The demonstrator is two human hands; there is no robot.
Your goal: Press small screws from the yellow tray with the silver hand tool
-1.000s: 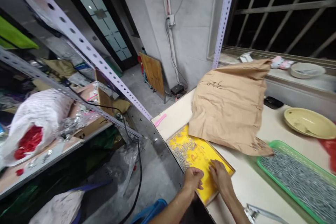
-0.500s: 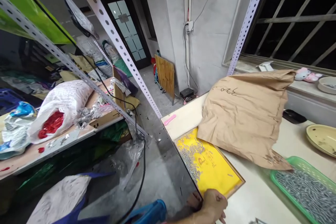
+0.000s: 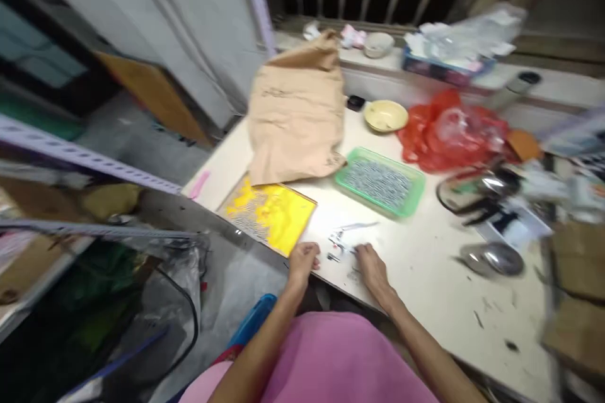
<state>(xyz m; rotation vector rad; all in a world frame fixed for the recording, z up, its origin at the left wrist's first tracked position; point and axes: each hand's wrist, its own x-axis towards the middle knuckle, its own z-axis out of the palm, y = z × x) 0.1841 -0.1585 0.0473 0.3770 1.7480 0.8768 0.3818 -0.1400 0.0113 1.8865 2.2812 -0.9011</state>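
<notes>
My left hand (image 3: 303,262) is curled at the table's front edge, beside the near corner of a yellow tray (image 3: 289,211) with small metal pins on its left part; whatever its fingers hold is too small to see. My right hand (image 3: 371,266) rests on the white table with fingers pressed together, next to small metal parts (image 3: 336,243); what it pinches is blurred. Behind the hands stands a green basket (image 3: 416,196) full of small grey metal pieces. A large brown paper bag (image 3: 297,119) lies over the tray's back edge.
To the right are a yellow bowl (image 3: 386,116), red plastic bags (image 3: 442,132), a shiny rounded metal object (image 3: 494,259) and cardboard boxes (image 3: 579,289). A pink piece (image 3: 199,184) lies at the table's left end. A blue stool (image 3: 255,322) is below the edge.
The view has swung to the right, bringing more of the table into sight. Both hands are now apart over the table; before, they were close together by the tray's near corner.
</notes>
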